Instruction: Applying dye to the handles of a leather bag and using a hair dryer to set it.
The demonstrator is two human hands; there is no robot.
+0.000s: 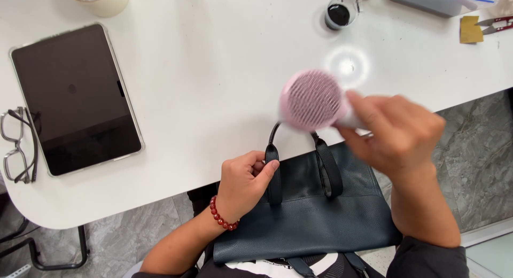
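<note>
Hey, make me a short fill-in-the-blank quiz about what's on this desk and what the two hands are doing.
1. The right hand holds a round brush whose colour is ____.
2. The left hand grips one ____ of the dark leather bag.
3. On that left wrist sits a bracelet of ____ beads.
4. The eyeglasses lie to the left of a dark-screened ____.

Missing words: pink; handle; red; tablet

The bench (214,69) centre is open between the tablet (75,99) at left and the small round jar (340,13) at far edge. Glasses (18,144), tape roll (101,0) and snips (497,24) occupy the margins.
</note>
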